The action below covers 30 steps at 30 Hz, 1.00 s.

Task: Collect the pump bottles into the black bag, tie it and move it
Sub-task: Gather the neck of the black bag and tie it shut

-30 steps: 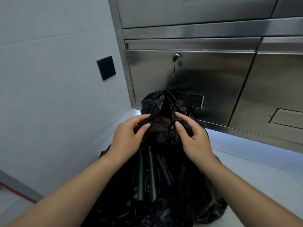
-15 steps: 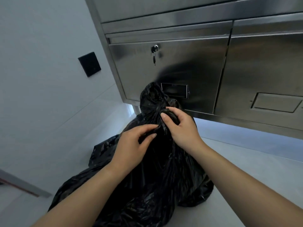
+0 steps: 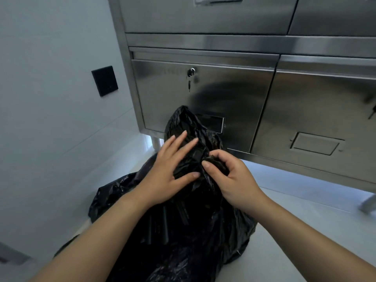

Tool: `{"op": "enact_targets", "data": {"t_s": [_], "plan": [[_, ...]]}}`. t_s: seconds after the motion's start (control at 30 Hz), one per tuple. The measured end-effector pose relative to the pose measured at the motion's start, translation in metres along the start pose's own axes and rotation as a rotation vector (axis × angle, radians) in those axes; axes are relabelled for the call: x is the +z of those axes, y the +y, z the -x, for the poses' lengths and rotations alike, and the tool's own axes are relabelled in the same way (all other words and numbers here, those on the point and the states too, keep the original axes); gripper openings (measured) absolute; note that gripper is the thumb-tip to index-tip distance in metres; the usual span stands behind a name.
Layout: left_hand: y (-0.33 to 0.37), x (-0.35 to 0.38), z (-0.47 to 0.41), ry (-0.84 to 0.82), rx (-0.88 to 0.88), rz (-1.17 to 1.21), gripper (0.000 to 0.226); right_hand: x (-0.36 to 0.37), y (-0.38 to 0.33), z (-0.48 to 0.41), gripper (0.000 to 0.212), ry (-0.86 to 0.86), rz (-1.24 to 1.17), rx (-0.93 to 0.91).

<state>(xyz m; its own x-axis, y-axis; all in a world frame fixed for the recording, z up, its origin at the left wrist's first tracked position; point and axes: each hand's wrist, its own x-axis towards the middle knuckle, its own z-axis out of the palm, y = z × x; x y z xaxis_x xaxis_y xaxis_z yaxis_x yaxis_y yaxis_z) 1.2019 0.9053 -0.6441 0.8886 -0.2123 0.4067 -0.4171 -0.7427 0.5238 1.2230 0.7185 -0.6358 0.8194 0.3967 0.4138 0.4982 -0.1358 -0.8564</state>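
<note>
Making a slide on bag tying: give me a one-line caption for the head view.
Right hand pinches the black bag neck while the left hand lies open against it.

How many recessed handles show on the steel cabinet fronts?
3: one on the top drawer, cut by the frame; one behind the black bag, partly covered; one on the lower right door.

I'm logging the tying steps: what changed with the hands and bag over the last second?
The bag's open mouth got gathered into a twisted neck. The left hand let go and now lies open against it; the right hand pinches the bunched plastic. Bag remains on the floor before the steel cabinet.
</note>
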Motion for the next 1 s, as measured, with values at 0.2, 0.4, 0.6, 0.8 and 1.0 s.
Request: {"op": "enact_targets", "data": {"t_s": [0.2,0.4,0.6,0.8,1.0], "plan": [[0.016,0.035,0.005,0.019,-0.023,0.243,0.039,-0.014,0.001,0.004,0.014,0.106,0.044,0.02],[0.012,0.027,0.017,0.146,-0.119,0.224,0.013,-0.004,0.008,-0.005,0.016,0.123,0.03,0.035],[0.007,0.012,0.022,0.1,-0.163,0.18,0.011,0.002,0.005,-0.014,0.031,-0.043,0.008,0.029],[0.012,0.01,0.025,0.091,-0.143,0.227,0.023,0.004,0.006,-0.018,0.011,0.042,0.082,0.008],[0.02,0.01,0.019,0.255,-0.18,0.351,0.034,0.0,0.016,-0.011,0.007,0.169,0.048,0.059]]}}
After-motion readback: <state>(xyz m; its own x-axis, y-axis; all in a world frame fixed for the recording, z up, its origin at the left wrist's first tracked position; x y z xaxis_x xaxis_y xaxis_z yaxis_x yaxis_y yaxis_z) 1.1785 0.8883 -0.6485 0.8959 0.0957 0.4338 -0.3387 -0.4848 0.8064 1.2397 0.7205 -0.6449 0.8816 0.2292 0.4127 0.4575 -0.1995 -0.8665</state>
